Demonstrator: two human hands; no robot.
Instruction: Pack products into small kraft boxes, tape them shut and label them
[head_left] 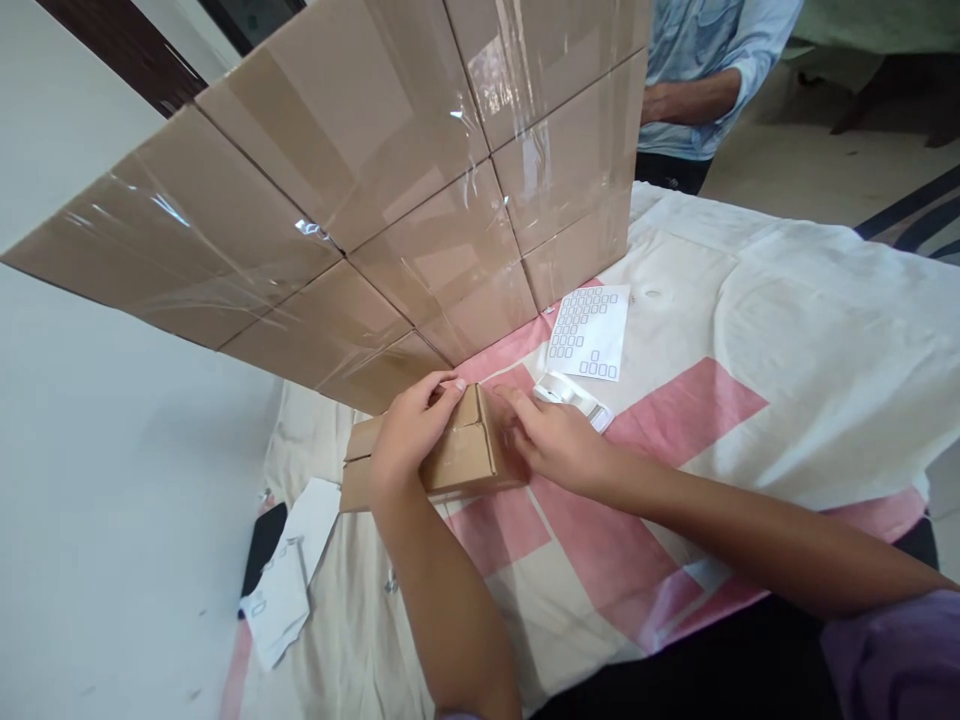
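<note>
Small carton (459, 458) is apparently calling for even pressure, left hand (411, 425) clamping its top, right hand (559, 442) touching its end, grip indeterminable.

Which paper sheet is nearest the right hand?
The sheet with rows of small printed outlines, beyond the right hand, near the tall cardboard panel. The other papers lie left of the small box, beside a black object.

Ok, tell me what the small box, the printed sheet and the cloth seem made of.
Small box: brown cardboard, mostly matte, judging by its folded flaps and creased edges.
Printed sheet: probably paper, white, thin and flat.
Cloth: fabric, dull, wrinkled and draping; fibre unclear.
</note>
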